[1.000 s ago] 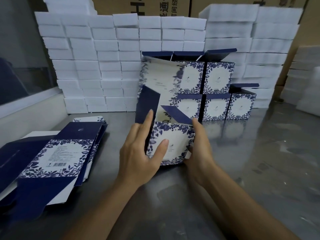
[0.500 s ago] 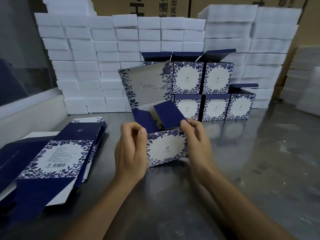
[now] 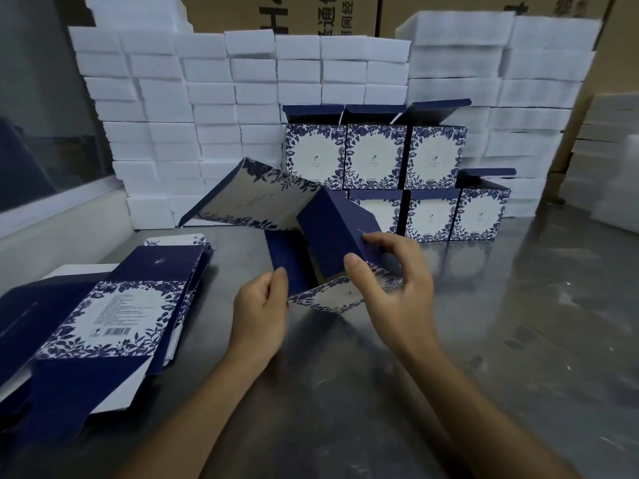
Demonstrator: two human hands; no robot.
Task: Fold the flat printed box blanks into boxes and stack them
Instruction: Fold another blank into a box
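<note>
A half-folded blue-and-white floral box (image 3: 325, 299) is tilted over the steel table (image 3: 518, 340) in front of me. Its long printed panel (image 3: 256, 198) leans back and to the left. My left hand (image 3: 261, 309) pinches a navy side flap (image 3: 285, 262) at its lower edge. My right hand (image 3: 397, 285) pinches the large navy flap (image 3: 335, 233) between thumb and fingers. A pile of flat printed blanks (image 3: 100, 316) lies at my left. Several folded boxes (image 3: 373, 157) stand stacked in two rows behind.
White foam blocks (image 3: 207, 84) are stacked in a wall along the back, with more foam (image 3: 615, 188) at the far right. Brown cartons (image 3: 276, 12) rise behind them. A white ledge and window (image 3: 52, 216) border the left side.
The box has tipped to the left, so its tall panel now leans low. My right hand pulled the navy flap up and forward. My left hand moved down to the side flap.
</note>
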